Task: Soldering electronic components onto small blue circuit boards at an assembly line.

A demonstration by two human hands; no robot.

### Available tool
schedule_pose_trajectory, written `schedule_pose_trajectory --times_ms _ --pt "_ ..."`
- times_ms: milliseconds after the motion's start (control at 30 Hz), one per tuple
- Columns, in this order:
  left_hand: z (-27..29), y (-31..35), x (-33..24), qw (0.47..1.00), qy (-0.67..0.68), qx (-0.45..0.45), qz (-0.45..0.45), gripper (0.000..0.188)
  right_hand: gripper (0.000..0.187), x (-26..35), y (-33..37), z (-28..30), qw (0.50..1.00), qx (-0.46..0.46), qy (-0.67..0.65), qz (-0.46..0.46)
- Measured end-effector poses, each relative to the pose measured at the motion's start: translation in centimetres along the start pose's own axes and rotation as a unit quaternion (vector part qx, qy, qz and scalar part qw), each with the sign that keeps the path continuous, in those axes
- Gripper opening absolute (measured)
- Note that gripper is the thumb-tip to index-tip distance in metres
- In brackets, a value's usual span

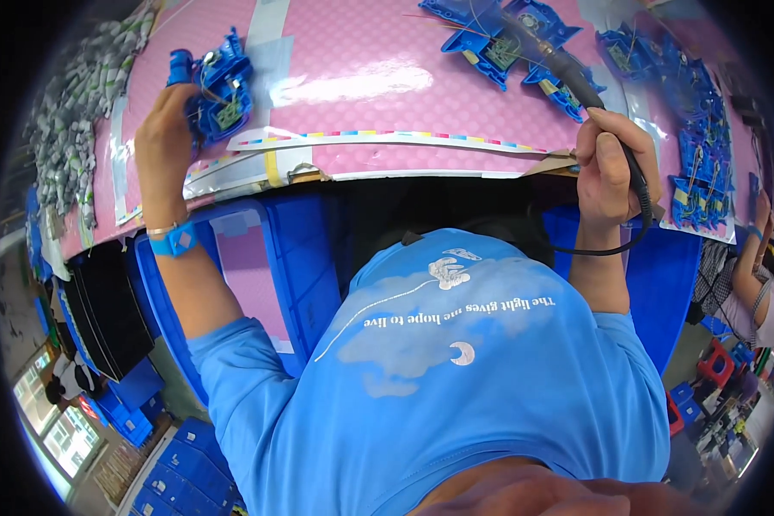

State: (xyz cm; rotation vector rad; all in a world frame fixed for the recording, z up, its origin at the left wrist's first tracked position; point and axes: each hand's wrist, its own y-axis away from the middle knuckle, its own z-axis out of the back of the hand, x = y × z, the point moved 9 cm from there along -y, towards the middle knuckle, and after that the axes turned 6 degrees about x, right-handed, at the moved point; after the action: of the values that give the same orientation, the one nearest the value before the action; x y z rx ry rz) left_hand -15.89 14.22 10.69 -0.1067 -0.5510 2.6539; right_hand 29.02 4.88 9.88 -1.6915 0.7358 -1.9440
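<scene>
The work looks partway along: the left hand closes on a blue casing just right of it, the right hand grips a soldering iron, and unclosed wired casings lie beyond.

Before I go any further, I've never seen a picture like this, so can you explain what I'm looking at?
There's no machine here, just a person's bare hands. A wide fisheye camera on their head looks down, so edges bend and their own blue shirt fills the middle. The left hand holds a blue casing with small electronics inside. The right hand grips a pen-like tool, probably a soldering iron, with a black cable. On the pink tabletop lie more blue casings to the right and a grey-green pile at far left.
</scene>
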Motion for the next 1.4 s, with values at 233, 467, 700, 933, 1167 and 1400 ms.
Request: schedule_pose_trajectory --times_ms 233,467,700,933,1167,1400 --pt "0.2 -2.0 -20.7 0.965 0.222 -0.034 -0.134 0.031 0.023 -1.9 -0.5 1.0 0.999 -0.047 -0.024 0.004" --pt "-9.4 -11.8 -20.5 0.953 0.285 0.004 -0.101 0.021 0.023 -1.5 -0.7 0.7 0.999 -0.033 -0.031 0.012" --pt "-9.8 -11.5 -20.5 0.955 0.251 -0.035 -0.156 0.024 0.029 -2.4 -0.5 -0.8 0.997 0.017 0.068 -0.02" --pt "-5.7 -1.8 -17.6 0.97 0.241 0.021 -0.026 0.02 0.051 -2.1 -1.3 -7.4 0.964 0.208 0.161 0.048" --pt "-3.9 2.0 -16.2 0.963 0.257 -0.015 0.08 0.013 0.067 -3.9 -0.5 -10.5 0.955 0.271 0.12 0.02" --pt "-3.8 0.4 -18.3 0.977 0.209 0.0 0.035 0.012 0.048 0.5 0.4 -10.1 0.946 0.197 0.196 0.167"
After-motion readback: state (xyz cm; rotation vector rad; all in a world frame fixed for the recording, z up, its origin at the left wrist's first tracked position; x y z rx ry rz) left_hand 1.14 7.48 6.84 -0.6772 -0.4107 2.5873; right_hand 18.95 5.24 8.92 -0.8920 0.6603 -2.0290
